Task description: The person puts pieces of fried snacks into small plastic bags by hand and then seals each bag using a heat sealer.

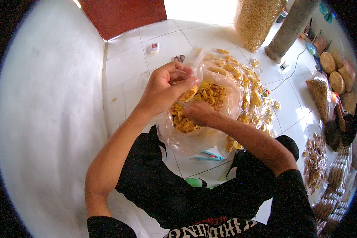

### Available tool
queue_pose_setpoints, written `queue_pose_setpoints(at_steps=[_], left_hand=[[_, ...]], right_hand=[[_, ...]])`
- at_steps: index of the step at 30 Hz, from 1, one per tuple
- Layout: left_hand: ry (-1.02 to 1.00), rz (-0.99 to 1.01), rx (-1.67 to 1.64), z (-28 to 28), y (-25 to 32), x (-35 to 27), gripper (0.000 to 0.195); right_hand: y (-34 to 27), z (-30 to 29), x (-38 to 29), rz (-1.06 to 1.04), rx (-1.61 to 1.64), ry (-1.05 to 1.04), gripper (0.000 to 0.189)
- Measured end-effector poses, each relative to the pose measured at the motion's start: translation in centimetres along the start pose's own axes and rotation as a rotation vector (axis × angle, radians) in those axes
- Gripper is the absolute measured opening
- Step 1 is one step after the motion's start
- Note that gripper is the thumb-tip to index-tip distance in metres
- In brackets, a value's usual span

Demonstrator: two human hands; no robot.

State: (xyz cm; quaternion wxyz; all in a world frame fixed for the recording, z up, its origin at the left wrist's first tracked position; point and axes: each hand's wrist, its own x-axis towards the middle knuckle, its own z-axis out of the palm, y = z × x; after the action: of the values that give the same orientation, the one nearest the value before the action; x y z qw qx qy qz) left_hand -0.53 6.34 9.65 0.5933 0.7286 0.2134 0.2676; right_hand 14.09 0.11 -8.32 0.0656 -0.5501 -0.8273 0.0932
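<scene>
My left hand (172, 83) pinches the top of a small clear plastic bag (198, 67) above a large open plastic sack; yellow snack pieces show low in the small bag, just under my fingers. My right hand (198, 113) reaches down into the large clear plastic sack (232, 98), among loose curly yellow snacks (209, 96). Its fingertips are hidden, so whether they hold anything does not show. Many small filled snack bags (253, 98) are heaped on the floor along the sack's far and right sides.
Red-handled scissors (180, 58) and a small white box (154, 47) lie beyond the sack. A light-blue tool (211, 156) rests between my legs. A wall (53, 119) stands left; a tall filled bag (255, 23), a column (291, 32) and a cable with socket (266, 92) are right.
</scene>
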Motion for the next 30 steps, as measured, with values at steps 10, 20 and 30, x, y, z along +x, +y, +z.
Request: queue_pose_setpoints(at_steps=[10,20,30], left_hand=[[0.033,0.083,-0.01,-1.0,0.1,-0.6,0.035],[0.014,0.113,0.108,-0.5,0.3,-0.2,0.041],[0.079,0.083,0.181,-0.8,-1.1,0.1,0.041]], right_hand=[[-2.9,5.2,6.6,0.174,0.04,-0.204,0.027],[1.5,10.7,7.0,0.037,0.077,0.223,0.026],[2.9,-6.2,0.0,0.285,0.41,0.12,0.024]])
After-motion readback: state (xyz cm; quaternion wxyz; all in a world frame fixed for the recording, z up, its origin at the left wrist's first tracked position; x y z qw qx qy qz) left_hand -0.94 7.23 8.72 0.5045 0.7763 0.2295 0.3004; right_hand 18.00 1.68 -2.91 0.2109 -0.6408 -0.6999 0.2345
